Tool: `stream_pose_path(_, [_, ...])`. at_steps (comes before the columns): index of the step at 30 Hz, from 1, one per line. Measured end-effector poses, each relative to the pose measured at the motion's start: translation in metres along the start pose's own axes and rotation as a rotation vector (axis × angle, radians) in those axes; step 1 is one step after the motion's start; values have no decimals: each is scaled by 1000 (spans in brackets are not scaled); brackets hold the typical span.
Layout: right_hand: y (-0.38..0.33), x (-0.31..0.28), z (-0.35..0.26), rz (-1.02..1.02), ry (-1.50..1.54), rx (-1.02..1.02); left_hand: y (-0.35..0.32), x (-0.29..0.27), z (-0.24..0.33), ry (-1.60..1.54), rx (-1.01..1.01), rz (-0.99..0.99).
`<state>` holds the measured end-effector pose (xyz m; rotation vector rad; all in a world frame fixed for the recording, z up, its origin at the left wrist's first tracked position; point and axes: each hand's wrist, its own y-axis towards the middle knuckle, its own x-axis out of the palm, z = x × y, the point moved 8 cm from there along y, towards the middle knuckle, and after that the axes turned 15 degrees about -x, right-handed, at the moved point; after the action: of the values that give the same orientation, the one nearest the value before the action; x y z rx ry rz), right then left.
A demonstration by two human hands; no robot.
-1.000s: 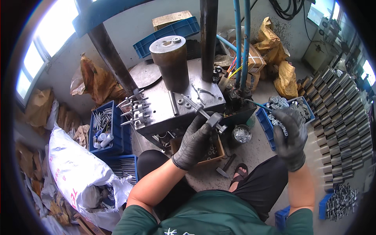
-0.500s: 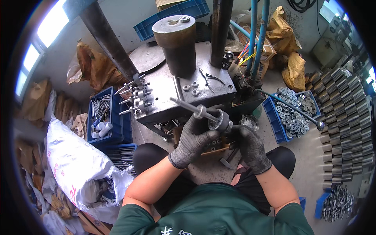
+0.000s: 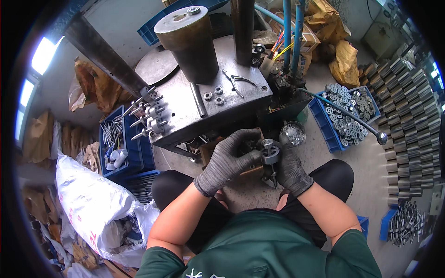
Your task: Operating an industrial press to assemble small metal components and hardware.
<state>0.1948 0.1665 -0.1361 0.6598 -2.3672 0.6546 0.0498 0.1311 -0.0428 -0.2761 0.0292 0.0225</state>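
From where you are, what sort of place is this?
Probably a small metalworking or parts-assembly workshop: stacked metal cylinders stand at the right, a blue bin holds round metal parts, and pliers lie on a heavy metal bench.

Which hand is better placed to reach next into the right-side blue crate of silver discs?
Probably the right hand: it is nearer the blue crate, while the left hand would have to cross past it. Both are at the metal part, though, so the left should likely take that.

The metal part (image 3: 270, 157) is partly hidden — its far side.
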Motion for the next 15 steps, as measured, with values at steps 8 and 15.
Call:
stream_pose_path(8, [-3, 14, -4, -72, -343, -267, 13, 4, -9, 95, 61, 67])
stream_pose_path(15, [-28, 6, -63, -117, -328, -696, -6, -11, 15, 490, 326, 381])
